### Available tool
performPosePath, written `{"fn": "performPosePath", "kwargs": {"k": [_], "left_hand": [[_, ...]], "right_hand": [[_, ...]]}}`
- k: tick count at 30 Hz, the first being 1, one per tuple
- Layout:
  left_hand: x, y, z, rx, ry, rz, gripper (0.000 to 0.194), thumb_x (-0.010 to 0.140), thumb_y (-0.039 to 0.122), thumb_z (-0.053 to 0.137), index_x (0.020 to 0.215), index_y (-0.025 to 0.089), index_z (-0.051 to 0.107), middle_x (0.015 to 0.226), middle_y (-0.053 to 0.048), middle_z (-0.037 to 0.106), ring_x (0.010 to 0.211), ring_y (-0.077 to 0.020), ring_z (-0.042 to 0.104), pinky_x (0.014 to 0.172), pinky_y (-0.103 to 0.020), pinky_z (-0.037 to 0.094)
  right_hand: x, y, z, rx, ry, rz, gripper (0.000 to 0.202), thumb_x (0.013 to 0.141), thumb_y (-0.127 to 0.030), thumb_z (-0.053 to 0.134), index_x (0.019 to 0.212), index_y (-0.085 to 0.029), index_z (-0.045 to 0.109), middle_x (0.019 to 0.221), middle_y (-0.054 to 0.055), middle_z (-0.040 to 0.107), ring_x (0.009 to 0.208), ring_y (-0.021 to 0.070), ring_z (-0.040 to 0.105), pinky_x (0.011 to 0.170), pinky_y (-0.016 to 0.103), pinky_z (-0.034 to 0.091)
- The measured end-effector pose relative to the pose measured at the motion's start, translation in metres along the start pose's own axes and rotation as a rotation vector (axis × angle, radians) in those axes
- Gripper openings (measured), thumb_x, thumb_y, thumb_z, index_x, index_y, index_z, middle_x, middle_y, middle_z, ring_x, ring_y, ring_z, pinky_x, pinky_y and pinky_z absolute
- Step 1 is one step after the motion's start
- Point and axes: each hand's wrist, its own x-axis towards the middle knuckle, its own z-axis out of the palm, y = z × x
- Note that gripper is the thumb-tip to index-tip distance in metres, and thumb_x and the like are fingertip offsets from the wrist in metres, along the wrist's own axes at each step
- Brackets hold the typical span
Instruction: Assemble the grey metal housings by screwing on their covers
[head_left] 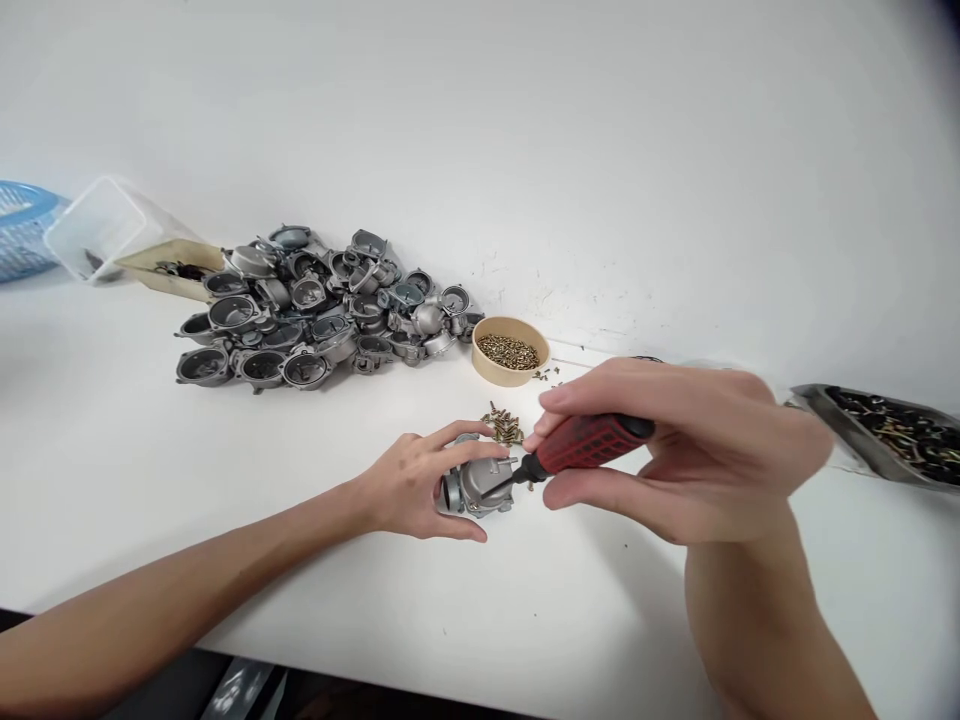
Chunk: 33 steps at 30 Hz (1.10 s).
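The right hand [675, 450] grips a red-handled screwdriver [577, 450] lying nearly level, tip pointing left onto the small grey metal housing [480, 485] that the left hand [412, 485] clasps.

A small grey cast-metal housing [480, 485] with a dull, slightly rough finish is shown. The red ribbed plastic handle of a screwdriver [592, 442] looks matt, its black shaft faintly glossy. A heap of grey cast-metal bowls [315, 310] is seen with a satin sheen. Brass-coloured shiny screws [508, 351] are held in a matt tan paper-like round cup [495, 374]. A clear glossy plastic box [97, 230] lies on the smooth matt white surface [300, 560].
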Motion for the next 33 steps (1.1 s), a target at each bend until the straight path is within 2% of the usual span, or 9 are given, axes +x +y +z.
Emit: {"fn": "performPosePath", "kwargs": {"k": [2, 7, 10, 14, 20, 25, 29, 33], "left_hand": [[0.001, 0.002, 0.0, -0.01, -0.023, -0.02, 0.077, 0.08, 0.073, 0.069, 0.142, 0.031, 0.05, 0.137, -0.01, 0.059, 0.088, -0.0206, 0.072, 0.064, -0.028, 0.06], [0.004, 0.004, -0.001, -0.041, -0.031, -0.037, 0.071, 0.083, 0.07, 0.067, 0.14, 0.03, 0.052, 0.133, -0.008, 0.061, 0.083, -0.0172, 0.072, 0.061, -0.024, 0.058], [0.004, 0.002, 0.002, -0.037, -0.006, -0.02, 0.069, 0.084, 0.07, 0.066, 0.138, 0.029, 0.054, 0.129, -0.009, 0.064, 0.08, -0.0164, 0.071, 0.067, -0.027, 0.06], [0.004, 0.0, 0.007, -0.008, 0.023, -0.008, 0.068, 0.083, 0.072, 0.066, 0.135, 0.03, 0.055, 0.127, -0.007, 0.066, 0.087, -0.0188, 0.071, 0.077, -0.032, 0.061], [0.005, 0.001, 0.006, 0.035, -0.007, -0.03, 0.07, 0.085, 0.074, 0.062, 0.133, 0.024, 0.058, 0.12, -0.01, 0.067, 0.083, -0.0203, 0.07, 0.073, -0.033, 0.06], [0.006, 0.001, 0.006, 0.018, -0.03, -0.009, 0.07, 0.086, 0.072, 0.063, 0.136, 0.024, 0.056, 0.118, -0.009, 0.067, 0.083, -0.0191, 0.07, 0.072, -0.031, 0.06], [0.006, 0.0, 0.008, 0.031, -0.011, 0.008, 0.068, 0.086, 0.07, 0.064, 0.137, 0.025, 0.056, 0.123, -0.01, 0.066, 0.092, -0.0221, 0.07, 0.072, -0.031, 0.06], [0.007, 0.0, 0.008, 0.026, -0.009, -0.001, 0.066, 0.086, 0.07, 0.063, 0.135, 0.025, 0.057, 0.122, -0.009, 0.066, 0.092, -0.0217, 0.07, 0.075, -0.032, 0.06]], "right_hand": [[0.0, 0.002, 0.002, 0.01, -0.029, -0.013, 0.039, 0.086, -0.026, 0.081, 0.122, -0.019, 0.07, 0.08, 0.003, 0.075, 0.068, 0.0158, 0.072, 0.058, 0.027, 0.063], [-0.003, 0.004, 0.002, -0.031, -0.12, -0.012, 0.042, 0.09, -0.028, 0.076, 0.129, -0.019, 0.066, 0.083, 0.003, 0.075, 0.071, 0.0152, 0.071, 0.062, 0.027, 0.062], [-0.006, 0.005, 0.004, -0.027, -0.155, 0.008, 0.042, 0.092, -0.028, 0.074, 0.131, -0.021, 0.063, 0.086, 0.003, 0.074, 0.072, 0.0148, 0.071, 0.063, 0.027, 0.062], [-0.007, 0.003, 0.005, 0.034, -0.17, 0.065, 0.038, 0.095, -0.022, 0.068, 0.132, -0.025, 0.062, 0.086, 0.001, 0.073, 0.073, 0.0137, 0.069, 0.065, 0.027, 0.062], [-0.002, -0.003, -0.003, 0.109, -0.336, 0.071, 0.048, 0.099, -0.014, 0.052, 0.146, -0.02, 0.05, 0.104, 0.006, 0.072, 0.088, 0.0147, 0.069, 0.073, 0.028, 0.063], [-0.003, 0.001, 0.004, 0.045, -0.204, 0.045, 0.047, 0.097, -0.018, 0.061, 0.143, -0.026, 0.054, 0.102, 0.004, 0.069, 0.079, 0.0117, 0.065, 0.071, 0.025, 0.062], [-0.005, 0.004, 0.005, 0.043, -0.272, 0.041, 0.044, 0.1, -0.017, 0.054, 0.143, -0.023, 0.054, 0.11, 0.007, 0.067, 0.084, 0.0124, 0.067, 0.07, 0.026, 0.062], [-0.006, 0.005, 0.004, -0.002, -0.254, 0.023, 0.045, 0.098, -0.022, 0.062, 0.142, -0.024, 0.055, 0.101, 0.006, 0.068, 0.079, 0.0132, 0.067, 0.07, 0.028, 0.062]]}}
